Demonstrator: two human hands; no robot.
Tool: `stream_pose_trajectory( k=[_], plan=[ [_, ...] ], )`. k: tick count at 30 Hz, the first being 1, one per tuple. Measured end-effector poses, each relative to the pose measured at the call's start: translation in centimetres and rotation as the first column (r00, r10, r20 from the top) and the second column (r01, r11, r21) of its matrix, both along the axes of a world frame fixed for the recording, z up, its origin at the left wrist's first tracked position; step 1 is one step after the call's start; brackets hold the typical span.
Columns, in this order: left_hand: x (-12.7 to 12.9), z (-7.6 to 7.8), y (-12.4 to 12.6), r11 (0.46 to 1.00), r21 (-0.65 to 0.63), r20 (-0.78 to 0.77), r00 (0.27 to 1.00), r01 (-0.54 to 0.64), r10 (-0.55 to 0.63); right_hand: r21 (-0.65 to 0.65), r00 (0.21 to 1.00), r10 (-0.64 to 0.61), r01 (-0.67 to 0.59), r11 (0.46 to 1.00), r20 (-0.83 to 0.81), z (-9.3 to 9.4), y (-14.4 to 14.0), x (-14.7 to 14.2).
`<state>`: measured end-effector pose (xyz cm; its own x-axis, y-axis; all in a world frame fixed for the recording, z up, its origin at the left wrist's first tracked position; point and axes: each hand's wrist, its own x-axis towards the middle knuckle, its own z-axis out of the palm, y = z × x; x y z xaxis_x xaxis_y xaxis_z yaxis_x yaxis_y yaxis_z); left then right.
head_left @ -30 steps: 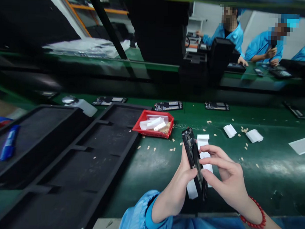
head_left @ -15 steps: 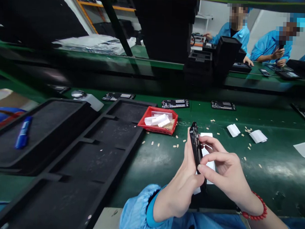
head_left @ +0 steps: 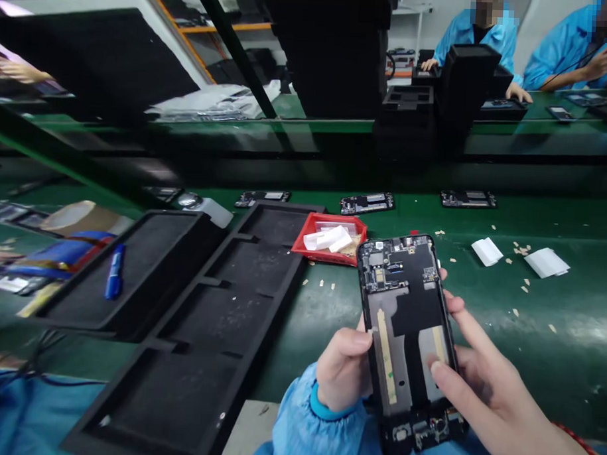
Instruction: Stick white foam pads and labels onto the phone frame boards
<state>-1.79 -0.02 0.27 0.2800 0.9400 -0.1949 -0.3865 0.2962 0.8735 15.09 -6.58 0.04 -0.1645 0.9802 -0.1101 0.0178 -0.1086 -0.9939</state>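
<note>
An opened phone frame point(head_left: 406, 337) with its circuit board and battery bay showing faces me, held upright above the green belt point(head_left: 553, 342). My left hand point(head_left: 343, 368) grips its left edge. My right hand point(head_left: 482, 386) holds the right edge, with the thumb pressed on a yellowish strip in the lower right of the bay. A second yellowish strip runs down the bay's left side.
A red bin point(head_left: 330, 238) of white strips sits just beyond the phone. Long black foam trays point(head_left: 205, 317) lie to the left, one with a blue marker point(head_left: 115, 271). More phone frames point(head_left: 367, 203) and white slips point(head_left: 486, 251) lie on the belt. Other people in blue work at the far bench.
The phone frame has turned from edge-on to face me and come closer. The white strip that was behind it is out of sight. My view has shifted left.
</note>
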Motion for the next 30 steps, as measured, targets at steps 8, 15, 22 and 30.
stream_pose_trajectory(
  k=[8, 15, 22, 30],
  plan=[
    [-0.1, -0.8, 1.0, 0.964, 0.257, 0.040, 0.996, 0.064, -0.077, 0.074, 0.980, -0.143, 0.134, 0.988, 0.140, -0.7, 0.2, 0.2],
    [-0.3, -0.6, 1.1, 0.861, 0.503, -0.021, 0.995, -0.075, 0.099, 0.277, 0.914, -0.273, 0.191, 0.942, 0.299, -1.0, 0.2, 0.3],
    [-0.4, -0.7, 0.7, 0.891, 0.439, -0.176, 0.961, -0.119, 0.215, 0.237, 0.898, -0.181, 0.089, 0.967, 0.402, -2.5, -0.2, 1.5],
    [0.6, -3.5, 5.4, 0.956, 0.274, -0.186, 0.969, -0.108, 0.163, -0.022, 0.993, -0.093, 0.095, 0.995, 0.071, -3.1, 9.4, 3.0]
  ],
)
